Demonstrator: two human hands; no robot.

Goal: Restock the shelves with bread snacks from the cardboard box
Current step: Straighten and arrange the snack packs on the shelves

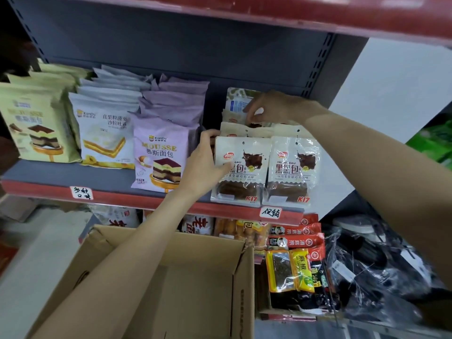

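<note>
What matters from where I sit is the stack of chocolate bread packs [266, 152] at the right end of the shelf [49, 172]: two columns side by side, each pack standing upright with its long axis running top to bottom, leaning back against the ones behind. My right hand [271, 107] is up at the far top of the stack, its fingers [252, 111] curled and pinching the top edge of a rear pack [236, 104], which sits just below and to the left of the fingertips, tilted back towards the shelf's back panel. My left hand [208, 162] is nearer and lower, at the left flank of the front left pack [241, 171]; the thumb lies on the pack's face and the other fingers wrap its top left edge, so it has a loose grip there, steadying the column. Both forearms reach in over the cardboard box [186, 277], which sits near me below the shelf; I see no packs in the part of it in view. I judge the next move is settling that rear pack down behind the row while the left hand keeps the front from toppling.
</note>
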